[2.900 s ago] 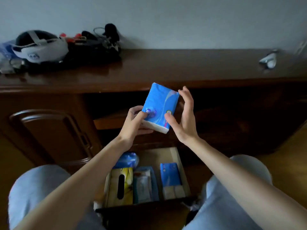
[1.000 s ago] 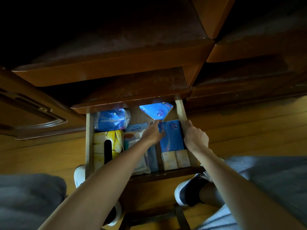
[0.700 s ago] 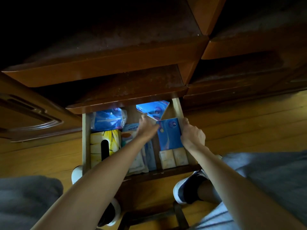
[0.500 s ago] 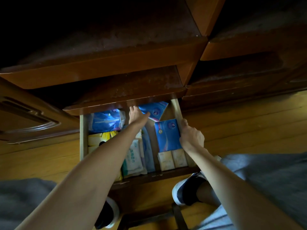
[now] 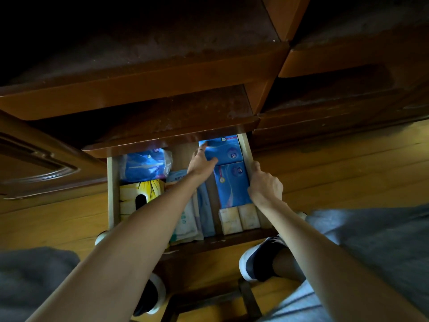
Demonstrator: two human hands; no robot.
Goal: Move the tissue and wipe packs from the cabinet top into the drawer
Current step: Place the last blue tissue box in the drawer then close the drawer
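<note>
Lying flat now, no longer tilted, the glossy blue tissue pack (image 5: 224, 148) is pressed by the outstretched left hand (image 5: 200, 162); the right hand (image 5: 264, 185) curls against the wooden drawer (image 5: 246, 147) wall, so placement looks finished.

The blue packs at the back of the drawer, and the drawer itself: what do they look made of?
The blue packs look wrapped in thin glossy plastic film: light glints off the printed surface under the left hand. The contents don't show. The drawer looks like pale unfinished wood on its side walls, while the cabinet front above seems dark wood under a shiny, reflective varnish.
</note>
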